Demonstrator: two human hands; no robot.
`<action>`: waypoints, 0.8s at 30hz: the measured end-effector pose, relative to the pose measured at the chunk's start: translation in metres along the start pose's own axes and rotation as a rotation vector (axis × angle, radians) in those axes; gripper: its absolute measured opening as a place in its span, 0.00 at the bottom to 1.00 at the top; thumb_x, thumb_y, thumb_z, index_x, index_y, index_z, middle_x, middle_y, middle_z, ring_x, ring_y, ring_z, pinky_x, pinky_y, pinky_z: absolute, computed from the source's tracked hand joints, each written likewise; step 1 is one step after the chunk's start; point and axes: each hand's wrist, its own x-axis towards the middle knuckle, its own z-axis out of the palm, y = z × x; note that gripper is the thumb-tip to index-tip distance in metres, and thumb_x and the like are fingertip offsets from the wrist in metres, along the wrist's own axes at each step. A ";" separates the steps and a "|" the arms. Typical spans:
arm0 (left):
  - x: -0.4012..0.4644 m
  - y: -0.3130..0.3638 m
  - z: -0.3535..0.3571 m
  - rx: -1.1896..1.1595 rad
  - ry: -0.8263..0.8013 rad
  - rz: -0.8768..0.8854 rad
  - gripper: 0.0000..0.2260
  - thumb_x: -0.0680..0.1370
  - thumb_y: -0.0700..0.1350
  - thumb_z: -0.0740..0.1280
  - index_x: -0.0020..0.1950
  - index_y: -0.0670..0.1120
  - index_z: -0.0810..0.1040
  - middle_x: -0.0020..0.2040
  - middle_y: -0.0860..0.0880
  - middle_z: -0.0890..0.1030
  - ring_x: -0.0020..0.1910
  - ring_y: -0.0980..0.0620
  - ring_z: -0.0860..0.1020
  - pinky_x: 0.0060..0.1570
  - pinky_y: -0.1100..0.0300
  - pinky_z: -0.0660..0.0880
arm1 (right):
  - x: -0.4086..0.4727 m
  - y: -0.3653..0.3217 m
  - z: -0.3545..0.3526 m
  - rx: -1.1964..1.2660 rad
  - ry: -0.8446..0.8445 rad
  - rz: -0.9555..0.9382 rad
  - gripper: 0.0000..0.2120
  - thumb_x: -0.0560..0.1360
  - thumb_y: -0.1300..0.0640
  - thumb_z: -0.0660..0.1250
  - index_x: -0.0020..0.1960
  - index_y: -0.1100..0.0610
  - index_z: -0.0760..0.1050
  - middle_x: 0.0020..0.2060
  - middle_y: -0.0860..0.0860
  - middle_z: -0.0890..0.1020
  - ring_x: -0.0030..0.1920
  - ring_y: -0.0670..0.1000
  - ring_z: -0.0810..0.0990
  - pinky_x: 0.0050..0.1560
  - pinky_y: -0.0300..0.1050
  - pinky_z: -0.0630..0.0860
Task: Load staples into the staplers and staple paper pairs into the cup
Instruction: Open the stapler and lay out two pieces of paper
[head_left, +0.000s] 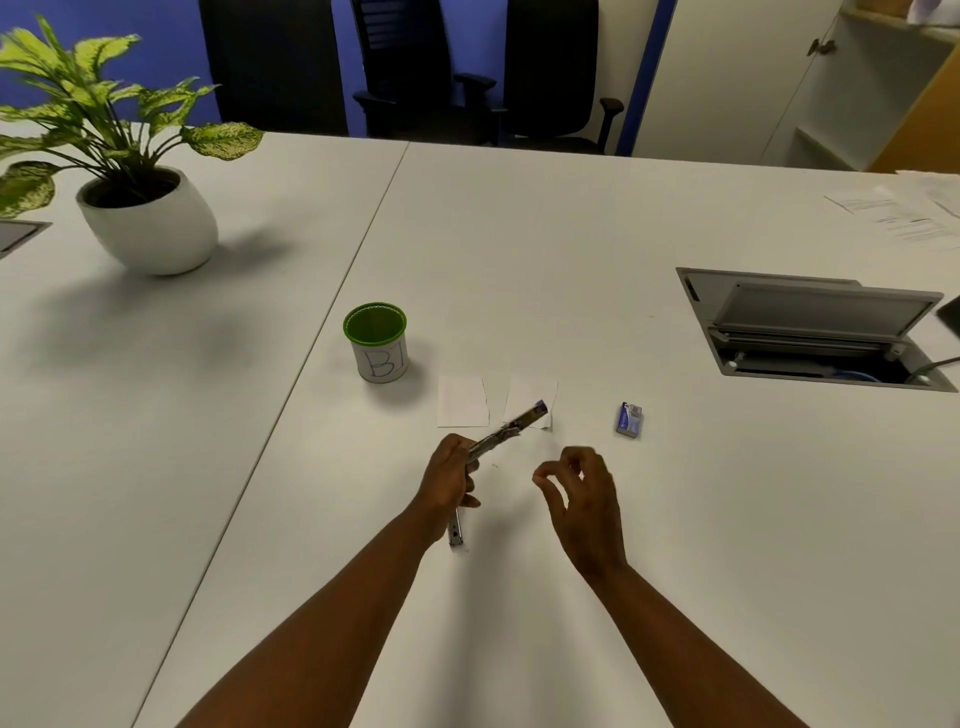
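plant: potted plant in a white pot, set far left of the cup, well apart from it
cup: green-rimmed cup with "B1" written on its white side, standing upright on the white table
left hand: left hand seen below and right of the cup, fingers curled round the stapler
stapler: stapler held swung wide open; top arm with a purple tip is pointed up-right over the right sheet, metal base is seen hanging down below the hand
paper: two white paper sheets laid flat side by side, just right of the cup
right hand: right hand held apart from the stapler, lower right of the cup; fingers loosely curled, thumb and forefinger close together; anything pinched is too small to tell
staple box: small blue staple box lying right of the sheets, farther from the cup
cable hatch: grey cable hatch with lid raised, set far right of the cup
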 end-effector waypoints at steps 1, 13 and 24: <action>0.002 0.000 -0.003 -0.006 0.014 -0.010 0.11 0.81 0.42 0.52 0.40 0.48 0.68 0.34 0.50 0.68 0.27 0.55 0.62 0.22 0.66 0.68 | -0.004 0.007 0.000 0.013 -0.092 0.004 0.01 0.72 0.62 0.69 0.43 0.58 0.79 0.41 0.55 0.78 0.43 0.54 0.76 0.44 0.47 0.74; 0.014 -0.013 -0.017 0.017 0.088 -0.127 0.11 0.77 0.39 0.54 0.36 0.45 0.71 0.32 0.47 0.70 0.27 0.50 0.65 0.29 0.61 0.67 | -0.017 0.037 0.004 0.177 -0.354 0.284 0.08 0.71 0.60 0.70 0.49 0.52 0.81 0.42 0.50 0.83 0.44 0.50 0.80 0.48 0.45 0.76; 0.012 -0.009 0.002 0.083 -0.177 -0.240 0.10 0.75 0.40 0.56 0.34 0.46 0.71 0.25 0.52 0.66 0.19 0.58 0.60 0.23 0.67 0.63 | 0.015 0.046 -0.003 -0.043 -0.413 -0.120 0.09 0.73 0.57 0.69 0.53 0.55 0.79 0.47 0.52 0.82 0.52 0.55 0.77 0.53 0.41 0.65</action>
